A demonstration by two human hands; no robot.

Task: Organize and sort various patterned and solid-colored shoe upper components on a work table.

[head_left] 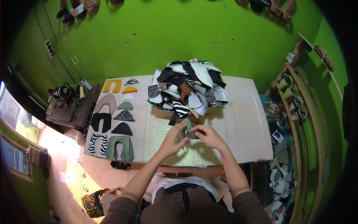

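Over the near middle of the table, my two hands are at a grey-green cut piece of shoe-upper material (187,123). My left hand (173,141) has its fingers curled at the piece's left side, thumb toward the middle. With thumb and forefinger my right hand (210,138) pinches its darker lower right part. The piece looks curved, but fingers cover much of it. Just beyond my hands, a large heap of cut pieces (194,80) in white, black, zebra and leopard patterns rises from a cardboard box (209,112).
On the table's (242,123) left lie U-shaped pieces, including a stack of green ones (120,148), beside rows of half-round pieces (124,116). A sewing machine (64,93) stands at the far left. Right of the table are a wooden rack with sandals (291,91) and a scrap pile (281,183).
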